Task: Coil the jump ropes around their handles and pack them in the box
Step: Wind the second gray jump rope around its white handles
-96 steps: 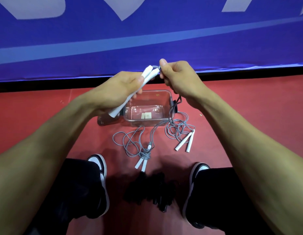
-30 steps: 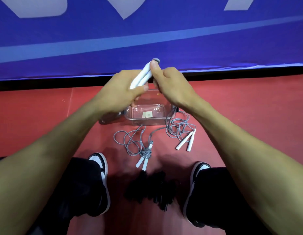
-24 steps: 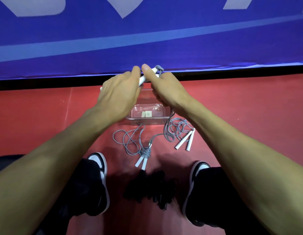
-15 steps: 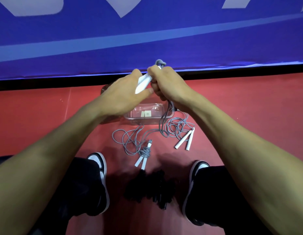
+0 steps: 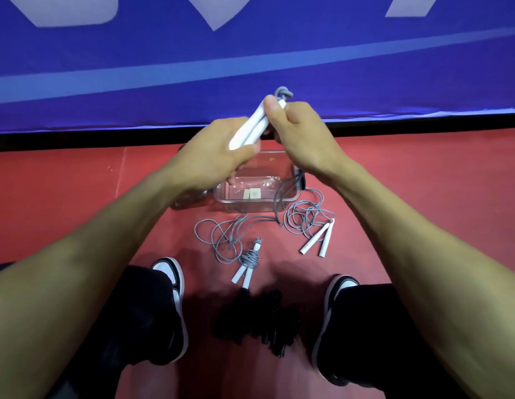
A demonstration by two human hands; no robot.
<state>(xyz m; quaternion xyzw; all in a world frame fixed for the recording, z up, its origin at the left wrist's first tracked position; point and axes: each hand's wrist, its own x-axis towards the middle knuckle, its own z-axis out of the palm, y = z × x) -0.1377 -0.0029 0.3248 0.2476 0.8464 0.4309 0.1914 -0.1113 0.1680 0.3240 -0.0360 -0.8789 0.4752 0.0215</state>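
Left hand (image 5: 218,148), white handles (image 5: 252,126) tilted up-right

The left hand (image 5: 218,151) hides the white handles' (image 5: 252,128) lower ends.

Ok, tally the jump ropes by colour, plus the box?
Grey-corded, white-handled jump ropes: 3, held, half-coiled, loose
Black jump ropes: bundle, count unclear
Clear box: 1
Total: 4, plus the black bundle

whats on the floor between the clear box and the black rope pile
In the head view, between the clear box and the black rope pile lie two grey jump ropes, one partly coiled.
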